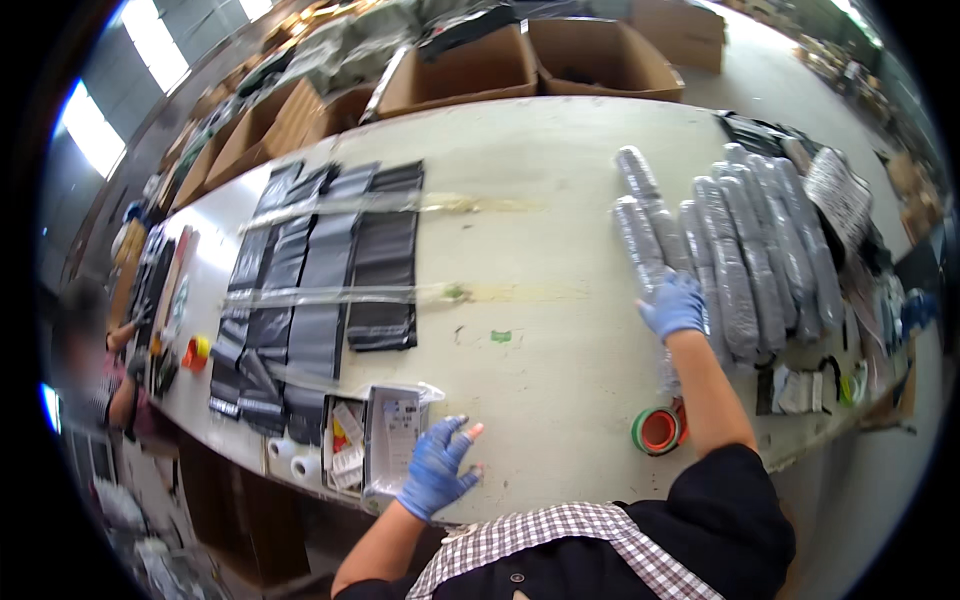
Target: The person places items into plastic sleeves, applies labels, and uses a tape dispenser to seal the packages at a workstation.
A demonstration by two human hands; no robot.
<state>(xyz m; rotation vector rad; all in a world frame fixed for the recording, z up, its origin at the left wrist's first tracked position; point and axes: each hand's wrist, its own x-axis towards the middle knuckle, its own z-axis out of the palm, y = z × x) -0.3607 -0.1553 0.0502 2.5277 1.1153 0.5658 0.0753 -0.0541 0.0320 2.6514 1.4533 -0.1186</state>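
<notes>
The right hand (674,305) is out on a wrapped roll (633,232), right side of the table (550,410), beside more bundled rolls (760,250); whether those fingers grip, I can't tell! Left hand (437,470) now: fingers spread, near the open box (393,430). Tape (657,430) sits near the right forearm.

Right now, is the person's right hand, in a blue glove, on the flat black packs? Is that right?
Not quite: the blue-gloved right hand is on the long silvery wrapped bundles, not the flat black packs. The head view shows it.
</notes>
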